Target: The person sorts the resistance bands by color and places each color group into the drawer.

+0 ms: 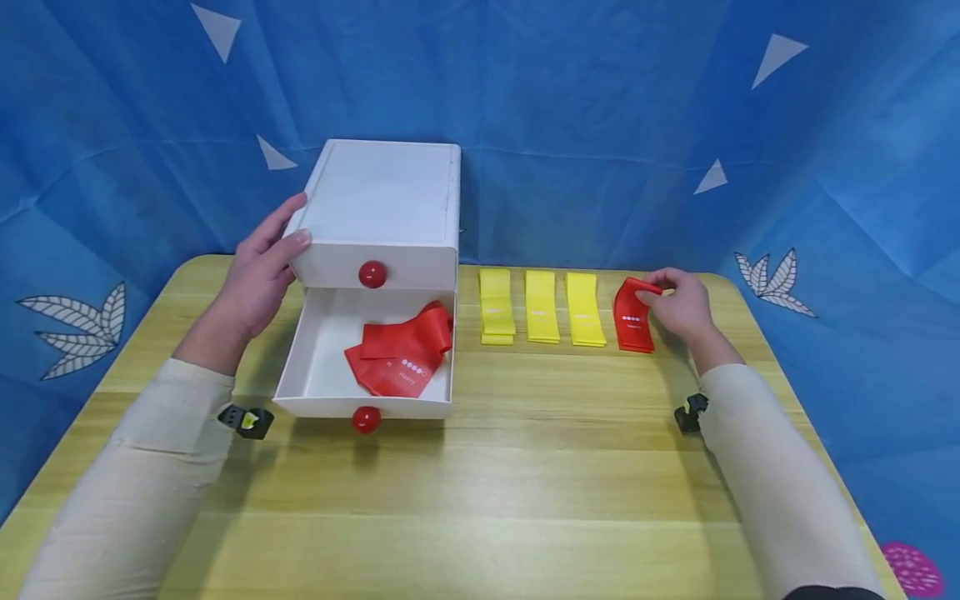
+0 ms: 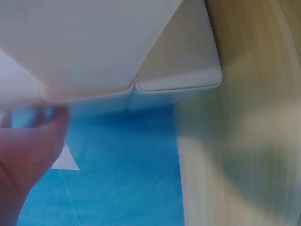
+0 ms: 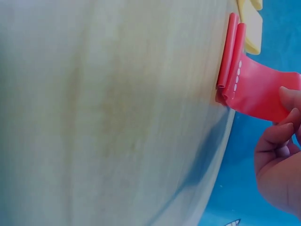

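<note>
A white two-drawer box [image 1: 384,193] stands at the back left, its lower drawer [image 1: 318,367] pulled out. My left hand [image 1: 258,275] rests against the box's upper left side, thumb and fingertips at its top edge; the left wrist view shows that hand [image 2: 28,160] beside the white wall. Red elastic bands [image 1: 401,354] lie folded in the drawer. At the right, my right hand [image 1: 682,304] pinches the far end of a folded red elastic band [image 1: 632,321] between thumb and fingers. The right wrist view shows this band's held end [image 3: 265,92] raised, its folded part low by the tabletop.
Three folded yellow bands [image 1: 497,307] lie in a row between the box and the red band. Red ball knobs [image 1: 366,419] stick out from both drawer fronts. A blue patterned cloth [image 1: 585,125] hangs behind the wooden table [image 1: 525,500].
</note>
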Demonstrator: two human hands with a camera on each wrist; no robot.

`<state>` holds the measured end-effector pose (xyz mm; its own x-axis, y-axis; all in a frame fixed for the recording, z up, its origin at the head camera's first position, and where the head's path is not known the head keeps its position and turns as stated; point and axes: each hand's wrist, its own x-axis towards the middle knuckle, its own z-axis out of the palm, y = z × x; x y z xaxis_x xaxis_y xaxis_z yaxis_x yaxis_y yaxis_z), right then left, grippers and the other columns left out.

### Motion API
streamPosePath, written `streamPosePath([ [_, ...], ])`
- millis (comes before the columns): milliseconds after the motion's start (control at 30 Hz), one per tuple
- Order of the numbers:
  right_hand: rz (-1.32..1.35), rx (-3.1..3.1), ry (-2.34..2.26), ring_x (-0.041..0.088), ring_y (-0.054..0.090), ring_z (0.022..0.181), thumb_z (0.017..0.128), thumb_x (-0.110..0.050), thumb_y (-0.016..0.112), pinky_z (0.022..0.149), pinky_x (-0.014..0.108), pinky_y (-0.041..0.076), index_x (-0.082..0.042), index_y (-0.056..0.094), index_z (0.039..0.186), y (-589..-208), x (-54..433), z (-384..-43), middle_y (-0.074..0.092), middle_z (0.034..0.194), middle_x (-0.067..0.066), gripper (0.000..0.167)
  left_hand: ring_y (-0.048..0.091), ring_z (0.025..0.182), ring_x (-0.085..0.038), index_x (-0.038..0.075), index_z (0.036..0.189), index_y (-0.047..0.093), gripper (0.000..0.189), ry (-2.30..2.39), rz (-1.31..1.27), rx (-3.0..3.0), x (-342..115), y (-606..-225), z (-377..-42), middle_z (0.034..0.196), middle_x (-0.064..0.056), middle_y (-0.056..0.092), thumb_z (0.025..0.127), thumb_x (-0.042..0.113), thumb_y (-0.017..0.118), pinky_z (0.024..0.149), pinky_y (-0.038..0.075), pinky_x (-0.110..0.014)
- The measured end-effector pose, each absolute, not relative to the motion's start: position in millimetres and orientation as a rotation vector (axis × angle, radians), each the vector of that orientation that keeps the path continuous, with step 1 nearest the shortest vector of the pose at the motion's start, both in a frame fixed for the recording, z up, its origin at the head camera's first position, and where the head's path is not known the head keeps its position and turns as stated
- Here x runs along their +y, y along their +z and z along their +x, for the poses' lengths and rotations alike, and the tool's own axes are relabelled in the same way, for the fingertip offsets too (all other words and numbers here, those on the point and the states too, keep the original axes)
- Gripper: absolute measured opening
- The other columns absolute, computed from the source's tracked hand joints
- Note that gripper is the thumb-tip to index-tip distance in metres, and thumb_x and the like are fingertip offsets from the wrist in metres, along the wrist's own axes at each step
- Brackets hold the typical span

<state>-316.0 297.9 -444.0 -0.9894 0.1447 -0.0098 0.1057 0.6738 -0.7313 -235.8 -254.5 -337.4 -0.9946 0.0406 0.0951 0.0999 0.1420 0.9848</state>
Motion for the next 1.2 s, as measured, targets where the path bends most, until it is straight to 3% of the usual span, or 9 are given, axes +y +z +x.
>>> streamPosePath([
  [467,-0.134,-2.763,1.226,0.029,0.044,0.102,0.095,-0.020,0.070,0.079,0.039,0.041,-0.001,0.063,0.114,-432,297,-285,0.058,0.114,0.016,0.028,0.029,0.141,-0.032,0.035,0.158,0.030,0.059,-2.044,-0.130,-2.340,-255,-338,-235,0.163,0.000,0.020,0.103,0.037,0.054,0.112,0.028,-0.054],
  [700,-0.144,-2.750,1.239,0.025,0.044,0.095,0.096,-0.025,0.069,0.070,0.034,0.042,-0.003,0.063,0.113,-423,293,-268,0.058,0.112,0.013,0.028,0.029,0.141,-0.031,0.035,0.158,0.030,0.060,-2.054,-0.134,-2.328,-256,-338,-235,0.163,0.000,0.020,0.103,0.037,0.054,0.112,0.027,-0.055],
  [933,-0.123,-2.727,1.265,0.024,0.045,0.066,0.096,-0.022,0.068,0.050,0.029,0.040,-0.006,0.065,0.112,-413,290,-246,0.058,0.106,0.009,0.023,0.028,0.143,-0.031,0.035,0.158,0.030,0.060,-2.059,-0.138,-2.324,-255,-338,-234,0.163,0.000,0.019,0.103,0.037,0.054,0.113,0.026,-0.055],
  [1200,-0.082,-2.705,1.309,0.020,0.041,0.052,0.096,-0.026,0.070,0.043,0.031,0.037,-0.007,0.065,0.111,-404,286,-220,0.058,0.102,0.009,0.025,0.029,0.142,-0.031,0.035,0.158,0.031,0.059,-2.067,-0.150,-2.310,-254,-337,-235,0.163,0.000,0.019,0.103,0.036,0.054,0.113,0.026,-0.054],
])
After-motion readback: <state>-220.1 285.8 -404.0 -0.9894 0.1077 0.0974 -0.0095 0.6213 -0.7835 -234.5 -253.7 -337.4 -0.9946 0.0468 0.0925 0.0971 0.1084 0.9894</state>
